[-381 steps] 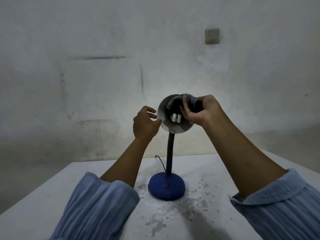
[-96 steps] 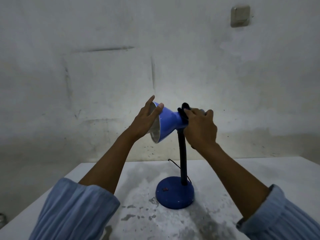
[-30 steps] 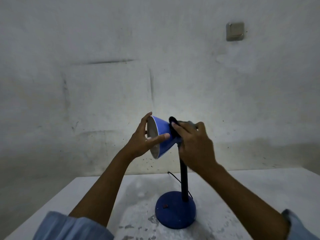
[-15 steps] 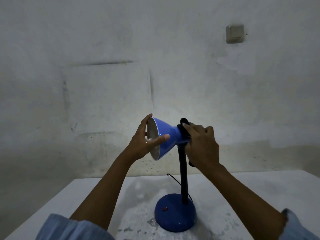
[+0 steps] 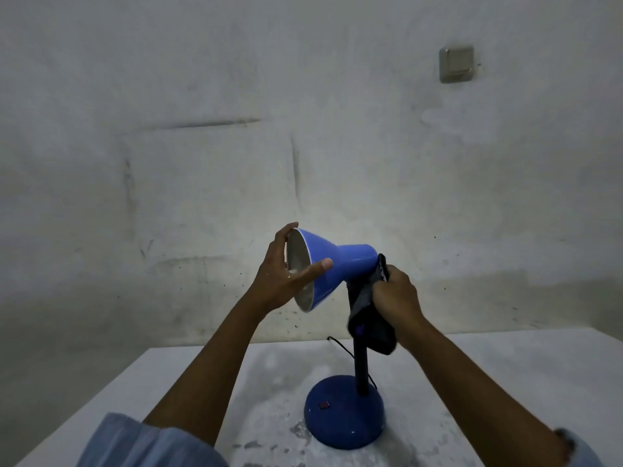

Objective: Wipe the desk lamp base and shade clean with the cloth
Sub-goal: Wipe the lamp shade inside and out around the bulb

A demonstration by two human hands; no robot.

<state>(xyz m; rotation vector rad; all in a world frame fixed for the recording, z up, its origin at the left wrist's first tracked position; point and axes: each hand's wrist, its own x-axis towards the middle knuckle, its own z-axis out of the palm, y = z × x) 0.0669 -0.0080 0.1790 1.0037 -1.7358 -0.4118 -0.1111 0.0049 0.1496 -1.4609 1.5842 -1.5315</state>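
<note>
Our left hand [image 5: 286, 274] holds the blue lamp shade [image 5: 323, 264] by its rim. Our right hand [image 5: 397, 294], at its 4 o'clock, grips the dark cloth [image 5: 365, 315], which has slid down onto the neck. We think the base [image 5: 344, 416] on the counter [image 5: 505, 365] comes next.

Blue desk lamp [image 5: 337, 264] upright, shade [image 5: 320, 261] tilted leftward; dark cloth [image 5: 367, 308] wraps its neck.

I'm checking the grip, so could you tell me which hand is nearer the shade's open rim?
Left. The left hand holds the shade at its rim; the right hand grips the cloth behind its narrow end.
</note>
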